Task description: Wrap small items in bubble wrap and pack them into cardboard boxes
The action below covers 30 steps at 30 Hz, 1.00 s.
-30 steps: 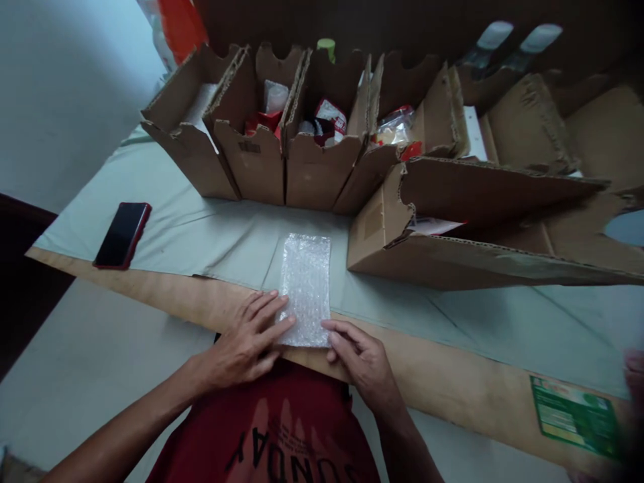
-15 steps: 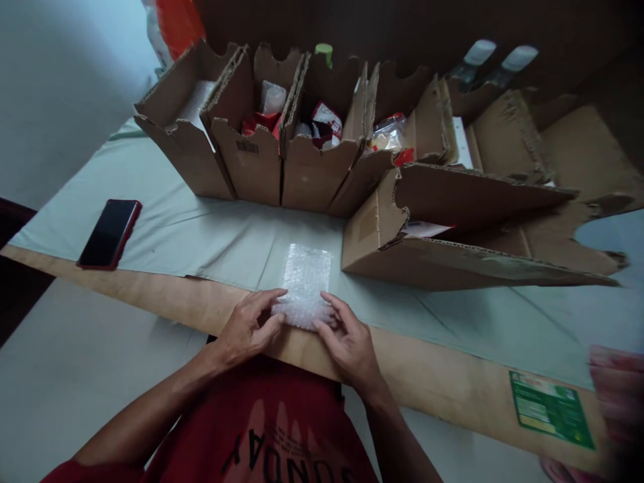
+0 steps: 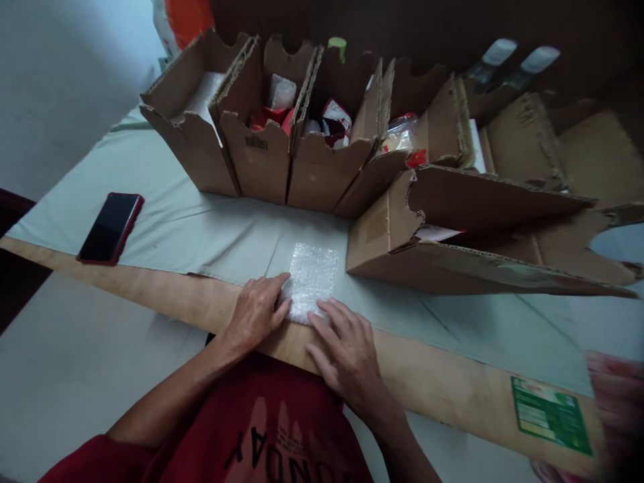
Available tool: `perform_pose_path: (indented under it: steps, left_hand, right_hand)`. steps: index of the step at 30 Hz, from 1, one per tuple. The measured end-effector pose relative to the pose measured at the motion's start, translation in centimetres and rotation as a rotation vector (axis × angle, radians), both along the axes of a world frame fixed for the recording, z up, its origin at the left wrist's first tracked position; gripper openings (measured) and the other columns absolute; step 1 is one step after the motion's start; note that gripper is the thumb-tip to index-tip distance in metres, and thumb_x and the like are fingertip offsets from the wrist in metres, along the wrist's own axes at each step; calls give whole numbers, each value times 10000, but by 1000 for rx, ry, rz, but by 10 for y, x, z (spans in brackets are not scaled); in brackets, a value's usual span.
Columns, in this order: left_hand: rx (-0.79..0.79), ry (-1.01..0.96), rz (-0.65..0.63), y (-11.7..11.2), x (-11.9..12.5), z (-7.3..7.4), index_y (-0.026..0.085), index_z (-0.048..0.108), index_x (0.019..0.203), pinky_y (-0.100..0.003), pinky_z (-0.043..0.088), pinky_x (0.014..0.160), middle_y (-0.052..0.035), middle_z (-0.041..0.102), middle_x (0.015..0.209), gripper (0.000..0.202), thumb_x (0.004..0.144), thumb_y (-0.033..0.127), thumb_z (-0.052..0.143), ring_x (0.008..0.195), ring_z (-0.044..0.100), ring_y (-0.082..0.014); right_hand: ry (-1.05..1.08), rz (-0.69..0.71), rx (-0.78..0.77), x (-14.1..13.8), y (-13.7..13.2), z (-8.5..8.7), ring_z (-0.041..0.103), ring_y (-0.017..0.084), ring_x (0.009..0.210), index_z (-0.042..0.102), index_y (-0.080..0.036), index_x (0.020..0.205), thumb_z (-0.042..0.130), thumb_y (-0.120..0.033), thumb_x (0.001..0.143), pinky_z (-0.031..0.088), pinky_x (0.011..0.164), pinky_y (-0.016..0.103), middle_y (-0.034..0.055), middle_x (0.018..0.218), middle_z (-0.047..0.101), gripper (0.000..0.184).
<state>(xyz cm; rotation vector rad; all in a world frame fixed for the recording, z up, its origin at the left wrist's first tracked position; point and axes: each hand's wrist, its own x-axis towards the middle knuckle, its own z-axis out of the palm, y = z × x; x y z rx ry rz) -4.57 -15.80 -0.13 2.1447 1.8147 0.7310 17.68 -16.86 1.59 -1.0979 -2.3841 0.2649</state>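
Note:
A piece of bubble wrap [image 3: 312, 278] lies flat on the pale green cloth, its near edge reaching the bare wooden border. My left hand [image 3: 257, 310] rests along its left side, index finger stretched out and thumb apart at the near left corner. On the near right part of the wrap lie the fingertips of my right hand [image 3: 347, 349], fingers spread and thumb held out to the side. Neither hand is closed round it.
Tall cardboard bins [image 3: 261, 164] with packets inside stand in a row behind. A cardboard bin [image 3: 483, 265] lies to the right. A phone [image 3: 111, 228] sits left, a green printed card [image 3: 551, 416] at the right edge. Capped bottles [image 3: 498, 52] stand behind the bins.
The near part of the bubble wrap now lies flatter. My right hand has loosened, its fingers spreading onto the wrap and its thumb coming off. The view has shifted slightly.

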Motion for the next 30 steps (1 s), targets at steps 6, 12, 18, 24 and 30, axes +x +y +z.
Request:
perform_pose_path:
  steps: [6, 12, 18, 24, 30]
  left_hand:
    - [129, -109, -167, -17, -9, 23, 182, 543, 1377, -491, 517, 986, -167, 665, 1278, 458, 937, 272, 639, 1177, 624, -318]
    - [27, -218, -190, -20, -11, 25, 198, 552, 1347, -358, 542, 788, -36, 727, 901, 383, 967, 146, 540, 791, 671, -192]
    - [-7, -6, -75, 3, -2, 7, 132, 584, 1319, -383, 561, 737, -80, 730, 927, 372, 959, 225, 568, 775, 680, -234]
    - [-30, -32, 4, 1, -3, 3, 147, 624, 1274, -376, 579, 748, -74, 720, 894, 335, 980, 291, 554, 785, 690, -233]
    - [-262, -632, 255, -26, 0, 13, 163, 609, 1334, -352, 632, 813, -115, 766, 1087, 569, 920, 551, 643, 958, 755, -243]
  right_hand:
    - [75, 3, -131, -6, 14, -3, 715, 239, 1069, 699, -203, 1234, 494, -160, 1029, 509, 913, 406, 96, 1146, 784, 293]
    - [114, -108, -449, -1, 15, 7, 732, 236, 1008, 699, -255, 1262, 484, -287, 1033, 554, 908, 406, 65, 1164, 784, 316]
    - [30, -207, -92, 3, 20, 5, 645, 319, 1163, 652, -177, 1303, 586, -391, 997, 510, 931, 468, 168, 1297, 694, 379]
    - [-130, 70, -146, -11, 19, 5, 569, 353, 1300, 582, -178, 1402, 679, -283, 915, 452, 1054, 550, 183, 1417, 633, 508]
    - [266, -189, -359, -9, 24, -1, 670, 249, 1171, 649, -223, 1319, 557, -200, 983, 513, 1033, 427, 107, 1276, 733, 349]
